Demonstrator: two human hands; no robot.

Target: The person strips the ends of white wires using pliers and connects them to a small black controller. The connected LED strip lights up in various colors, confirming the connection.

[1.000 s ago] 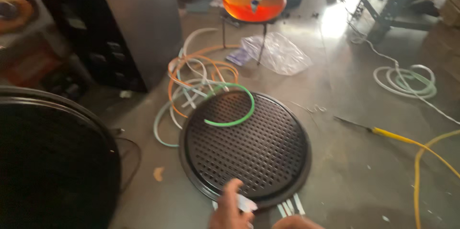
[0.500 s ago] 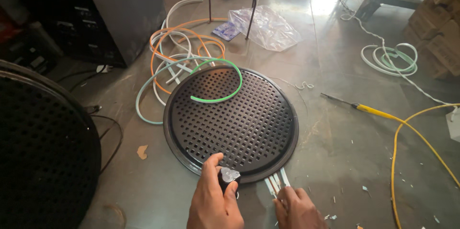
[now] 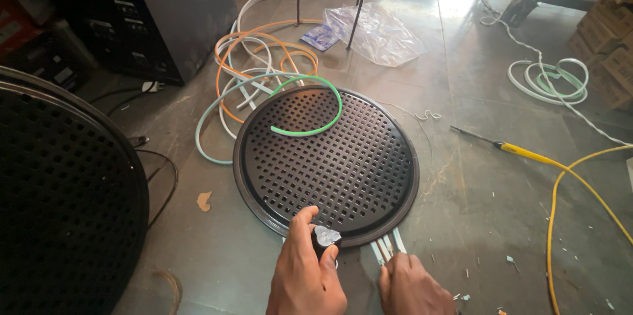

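A round black perforated grille [image 3: 343,157] lies flat on the concrete floor. My left hand [image 3: 306,275] is at its near rim, fingers closed on a small dark object with a shiny top [image 3: 324,238]. My right hand [image 3: 412,285] rests just right of it, fingertips on several thin white strips [image 3: 388,246] that stick out from under the grille's edge. A green flexible strip [image 3: 316,127] curls across the grille's far part.
A larger black perforated disc [image 3: 59,196] fills the left. Tangled orange, white and pale green strips [image 3: 254,71] lie behind the grille. A dark cabinet [image 3: 132,11], a clear plastic bag [image 3: 379,34], a yellow cable [image 3: 567,176] and a white coil [image 3: 550,81] surround it.
The view has tipped down and drawn closer to the grille. Both hands have come further into view at its near rim; the left hand still grips the small object.
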